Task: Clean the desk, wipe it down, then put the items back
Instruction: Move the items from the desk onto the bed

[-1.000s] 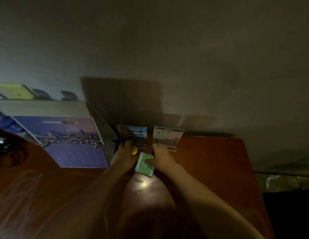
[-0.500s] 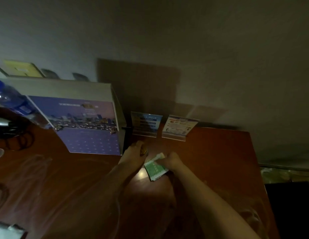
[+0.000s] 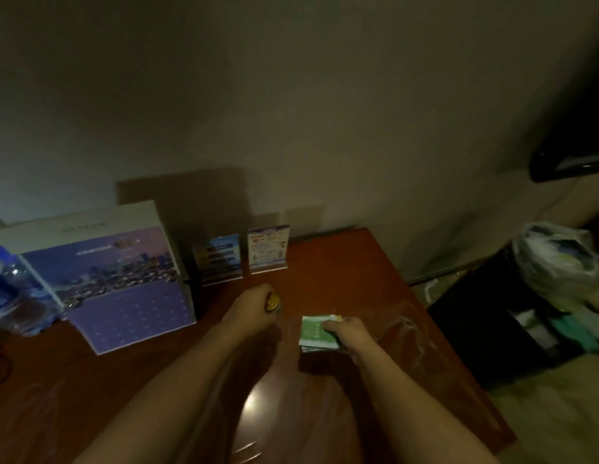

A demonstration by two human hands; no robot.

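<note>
Dim light on a glossy reddish-brown desk point(image 3: 341, 262) against the wall. Far left stands a water bottle point(image 3: 8, 296), beside it a big box point(image 3: 124, 283) with a city skyline print. Two small sign stands, blue point(image 3: 219, 257) and white point(image 3: 268, 247), sit along the back edge. Mid-desk, possibly a green tissue packet point(image 3: 316, 333).

Dim room, bare grey wall point(image 3: 324, 112), reddish wooden desk point(image 3: 341, 272).

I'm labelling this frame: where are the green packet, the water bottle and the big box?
green packet point(image 3: 314, 331), head view, its printed top face
water bottle point(image 3: 10, 296), head view, its body
big box point(image 3: 124, 283), head view, its printed front
</note>
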